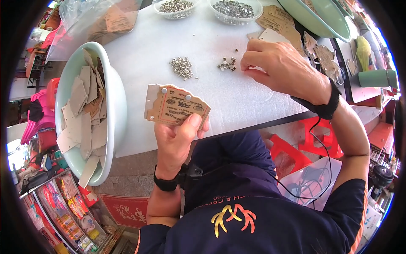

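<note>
My left hand (179, 137) is closed on a printed brown cardboard piece (175, 106) with a wavy edge, thumb on its face. Two round silver studs sit along the card's upper edge, and small holes show near its left edge. My right hand (281, 65) is above the table at the right, fingers curled and thumb close to the index finger; anything between the fingertips is too small to make out. Just left of those fingertips lies a small pile of metal caps (228, 64). A second pile, of small silver rings or eyelets (182, 67), lies beyond the card.
A pale green basin (115, 110) full of cardboard pieces stands at the left. Two clear tubs (175, 15) of metal parts stand at the back. More cards (277, 21) and another green basin (315, 21) are at the far right, near a green cylinder (374, 79).
</note>
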### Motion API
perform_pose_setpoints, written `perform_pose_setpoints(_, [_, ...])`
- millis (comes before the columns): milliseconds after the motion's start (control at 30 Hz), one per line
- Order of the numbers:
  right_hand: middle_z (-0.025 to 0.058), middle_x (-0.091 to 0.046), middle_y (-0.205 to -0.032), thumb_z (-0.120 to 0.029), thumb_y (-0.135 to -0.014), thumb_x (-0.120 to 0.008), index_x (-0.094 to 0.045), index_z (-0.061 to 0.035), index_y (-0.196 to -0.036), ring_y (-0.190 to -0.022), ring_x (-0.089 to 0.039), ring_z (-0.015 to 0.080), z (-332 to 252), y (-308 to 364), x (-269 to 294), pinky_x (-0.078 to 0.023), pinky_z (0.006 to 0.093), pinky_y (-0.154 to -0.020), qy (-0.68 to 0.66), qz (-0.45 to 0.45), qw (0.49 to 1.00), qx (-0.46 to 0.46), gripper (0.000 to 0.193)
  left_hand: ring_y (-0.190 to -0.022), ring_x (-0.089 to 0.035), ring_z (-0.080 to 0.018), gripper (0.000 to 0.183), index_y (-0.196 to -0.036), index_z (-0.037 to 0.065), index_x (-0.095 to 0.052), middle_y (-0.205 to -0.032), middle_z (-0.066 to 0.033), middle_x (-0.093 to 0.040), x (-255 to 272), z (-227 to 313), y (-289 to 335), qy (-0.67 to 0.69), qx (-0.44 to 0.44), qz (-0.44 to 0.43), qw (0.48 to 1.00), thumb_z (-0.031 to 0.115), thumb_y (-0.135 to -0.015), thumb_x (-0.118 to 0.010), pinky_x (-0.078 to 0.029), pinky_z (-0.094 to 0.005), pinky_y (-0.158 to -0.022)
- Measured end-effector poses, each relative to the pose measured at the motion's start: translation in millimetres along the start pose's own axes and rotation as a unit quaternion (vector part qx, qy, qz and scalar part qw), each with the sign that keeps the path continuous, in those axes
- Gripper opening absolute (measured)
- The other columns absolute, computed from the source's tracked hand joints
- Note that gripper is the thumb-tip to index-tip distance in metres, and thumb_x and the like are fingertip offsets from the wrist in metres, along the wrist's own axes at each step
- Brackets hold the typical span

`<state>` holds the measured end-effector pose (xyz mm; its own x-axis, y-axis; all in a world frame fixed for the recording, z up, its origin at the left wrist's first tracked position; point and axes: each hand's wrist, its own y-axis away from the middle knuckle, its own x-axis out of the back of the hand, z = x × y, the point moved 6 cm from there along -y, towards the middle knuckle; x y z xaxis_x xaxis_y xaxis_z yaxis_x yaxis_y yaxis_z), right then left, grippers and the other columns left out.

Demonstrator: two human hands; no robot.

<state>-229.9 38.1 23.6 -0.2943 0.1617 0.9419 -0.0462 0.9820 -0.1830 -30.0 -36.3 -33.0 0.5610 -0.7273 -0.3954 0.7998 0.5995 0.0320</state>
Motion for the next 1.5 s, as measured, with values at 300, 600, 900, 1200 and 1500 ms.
perform_pose_setpoints(300, [0.0119, -0.062, -0.08, -0.014, -0.082, -0.063, -0.065, -0.0055, -0.084, -0.075, -0.061, 0.0343, -4.4, -4.4, -2.3, -0.048, 0.0441, -0.067, -0.037, 0.036, 0.998, -0.036, 0.008, -0.068, -0.055, -0.0174, 0.024, -0.112, 0.004, -0.052, -0.08, -0.0078, -0.059, -0.6, 0.1, 1.3, 0.003, -0.004, 0.013, 1.0, 0.009, -0.089, -0.055, -0.039, -0.0272, -0.053])
perform_pose_setpoints(600, [0.0137, -0.061, -0.08, -0.012, -0.08, -0.061, -0.061, -0.0031, -0.082, -0.074, -0.061, 0.035, -6.7, -0.4, -6.7, -0.048, 0.0445, -0.067, 0.005, 0.02, 0.999, -0.027, 0.009, -0.067, -0.054, -0.0173, 0.025, -0.113, 0.004, -0.051, -0.08, -0.0081, -0.059, -1.7, 1.3, 0.9, 0.005, -0.011, 0.017, 1.0, 0.009, -0.088, -0.054, -0.039, -0.0272, -0.054])
perform_pose_setpoints(900, [0.0123, -0.06, -0.077, -0.011, -0.079, -0.064, -0.062, -0.0039, -0.085, -0.075, -0.061, 0.0338, -5.1, 11.9, 0.1, -0.048, 0.0426, -0.067, -0.026, -0.011, 1.0, 0.002, 0.009, -0.067, -0.055, -0.0169, 0.025, -0.112, 0.004, -0.051, -0.077, -0.0075, -0.058, -1.8, 0.3, 0.9, 0.003, -0.013, 0.015, 1.0, 0.01, -0.088, -0.056, -0.039, -0.0268, -0.053])
perform_pose_setpoints(1200, [0.0124, -0.064, -0.082, -0.013, -0.081, -0.066, -0.067, -0.0029, -0.085, -0.078, -0.063, 0.0327, 7.1, 15.6, 10.1, -0.049, 0.041, -0.069, -0.045, 0.0, 0.997, -0.067, 0.011, -0.067, -0.054, -0.0166, 0.022, -0.109, 0.004, -0.053, -0.075, -0.0061, -0.057, -3.6, -0.9, 1.4, -0.015, -0.009, 0.021, 1.0, 0.011, -0.088, -0.056, -0.038, -0.0261, -0.053])
perform_pose_setpoints(1500, [0.0122, -0.063, -0.08, -0.017, -0.082, -0.064, -0.067, -0.0044, -0.084, -0.077, -0.063, 0.0331, -7.5, 17.1, -1.0, -0.049, 0.0422, -0.07, -0.003, -0.003, 0.998, -0.06, 0.013, -0.066, -0.053, -0.0162, 0.021, -0.109, 0.004, -0.051, -0.074, -0.0064, -0.056, -7.1, 4.5, 0.0, -0.027, -0.024, 0.031, 0.999, 0.011, -0.089, -0.053, -0.037, -0.0263, -0.054])
